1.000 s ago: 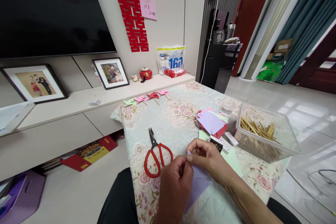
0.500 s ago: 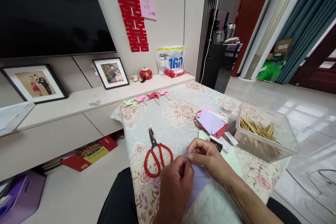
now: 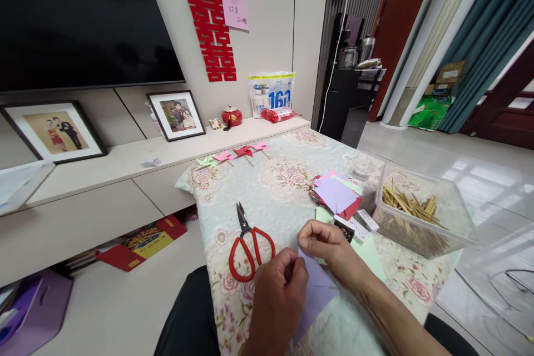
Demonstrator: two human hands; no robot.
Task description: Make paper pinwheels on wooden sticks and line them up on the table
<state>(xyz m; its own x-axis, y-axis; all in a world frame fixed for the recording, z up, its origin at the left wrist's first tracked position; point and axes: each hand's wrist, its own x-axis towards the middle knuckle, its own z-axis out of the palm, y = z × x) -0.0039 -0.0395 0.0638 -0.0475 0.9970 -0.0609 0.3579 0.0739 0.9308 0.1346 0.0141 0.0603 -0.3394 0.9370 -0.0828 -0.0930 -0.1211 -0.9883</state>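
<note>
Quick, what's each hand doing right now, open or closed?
Left hand: closed, pinching the purple paper near its tip.
Right hand: fingers closed together beside that tip; can't tell if they grip anything.

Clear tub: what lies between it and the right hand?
In the head view, green paper and small white boxes lie between the right hand and the clear tub.

The table point(image 3: 279, 217) (draped in floral cloth point(image 3: 292, 175)) carries scissors point(image 3: 245, 230), four pinwheels point(image 3: 243, 151), coloured paper point(image 3: 336, 193) and a bin point(image 3: 456, 217).
</note>
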